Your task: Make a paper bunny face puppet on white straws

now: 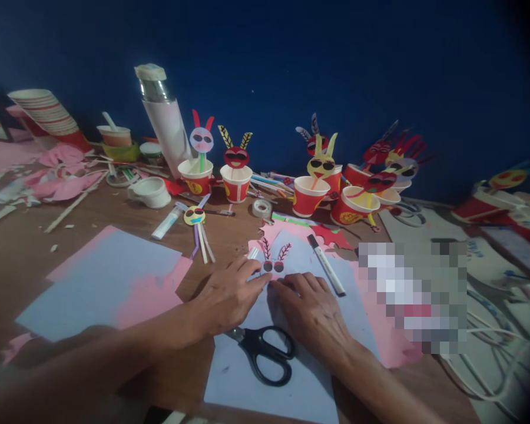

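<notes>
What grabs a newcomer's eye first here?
Probably the row of red-and-white paper cups along the blue wall, paper faces with feathery or rabbit-like ears poking up from them. Next, the black-handled scissors lying on pale paper in front, just below both hands, whose fingers meet at a small face with dark round eyes.

Both hands together — palms down, fingers bent, forearms converging.
</notes>
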Available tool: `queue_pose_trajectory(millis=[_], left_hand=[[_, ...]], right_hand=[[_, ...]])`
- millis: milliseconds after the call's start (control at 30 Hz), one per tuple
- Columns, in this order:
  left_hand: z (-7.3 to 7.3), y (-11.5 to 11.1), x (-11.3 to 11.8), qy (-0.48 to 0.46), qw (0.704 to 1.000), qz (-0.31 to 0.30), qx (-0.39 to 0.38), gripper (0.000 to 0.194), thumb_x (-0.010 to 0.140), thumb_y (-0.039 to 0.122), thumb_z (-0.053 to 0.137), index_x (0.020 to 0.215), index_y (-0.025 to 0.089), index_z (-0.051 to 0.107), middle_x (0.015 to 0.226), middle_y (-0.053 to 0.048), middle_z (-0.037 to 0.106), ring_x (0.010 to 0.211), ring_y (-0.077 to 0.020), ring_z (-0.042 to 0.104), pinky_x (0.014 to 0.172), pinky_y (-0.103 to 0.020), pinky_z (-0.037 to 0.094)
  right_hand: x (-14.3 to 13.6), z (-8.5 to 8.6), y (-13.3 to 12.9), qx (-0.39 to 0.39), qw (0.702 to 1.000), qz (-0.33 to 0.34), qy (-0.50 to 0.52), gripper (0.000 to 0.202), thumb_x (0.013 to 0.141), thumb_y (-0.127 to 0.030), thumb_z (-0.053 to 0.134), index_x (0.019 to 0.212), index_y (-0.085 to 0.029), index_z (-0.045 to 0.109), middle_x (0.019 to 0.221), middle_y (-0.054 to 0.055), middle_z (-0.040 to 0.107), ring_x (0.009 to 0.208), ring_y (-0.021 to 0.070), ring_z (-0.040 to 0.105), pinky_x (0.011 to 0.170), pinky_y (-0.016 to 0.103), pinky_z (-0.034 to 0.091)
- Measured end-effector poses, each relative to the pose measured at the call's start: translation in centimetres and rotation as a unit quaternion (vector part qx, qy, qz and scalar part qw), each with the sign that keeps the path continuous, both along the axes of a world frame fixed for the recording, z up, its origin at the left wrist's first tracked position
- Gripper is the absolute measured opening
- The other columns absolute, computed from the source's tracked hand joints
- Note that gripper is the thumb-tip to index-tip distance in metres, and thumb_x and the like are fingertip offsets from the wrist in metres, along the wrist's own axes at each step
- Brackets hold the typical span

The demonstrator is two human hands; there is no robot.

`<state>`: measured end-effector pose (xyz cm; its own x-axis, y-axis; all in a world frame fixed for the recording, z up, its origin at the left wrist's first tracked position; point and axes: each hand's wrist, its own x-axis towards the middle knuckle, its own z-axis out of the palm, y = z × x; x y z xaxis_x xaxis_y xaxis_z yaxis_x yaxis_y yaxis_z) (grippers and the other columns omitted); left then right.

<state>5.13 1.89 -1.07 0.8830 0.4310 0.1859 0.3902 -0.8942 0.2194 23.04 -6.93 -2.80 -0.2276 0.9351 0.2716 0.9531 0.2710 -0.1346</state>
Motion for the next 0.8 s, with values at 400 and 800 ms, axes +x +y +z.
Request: queue_pose_trajectory(millis=[400,800], left_hand=[[0.23,0.30,0.45,0.051,0.999,-0.015,-0.006,0.031,0.089,0.018,0.036,0.115,0.015,0.052,0.098,-0.011,0.053,0.097,-0.0237,0.045,0.085,-0.042,0.043],[0.54,0.18,0.64,0.051,0.999,-0.007,-0.010,0.028,0.089,0.018,0.036,0.109,0.016,0.054,0.098,-0.010,0.053,0.096,-0.0225,0.046,0.080,-0.038,0.045]], right_hand=[[-0.09,-0.45,0.32,-0.017,1.000,-0.011,0.014,0.034,0.076,-0.006,0.051,0.105,-0.022,0.061,0.093,0.007,0.059,0.081,0.0212,0.048,0.068,0.033,0.035],[0.80,-0.06,0.23,-0.012,0.991,0.011,0.129,0.029,0.082,-0.010,0.044,0.100,-0.019,0.064,0.091,0.007,0.060,0.080,0.0195,0.050,0.068,0.032,0.037]])
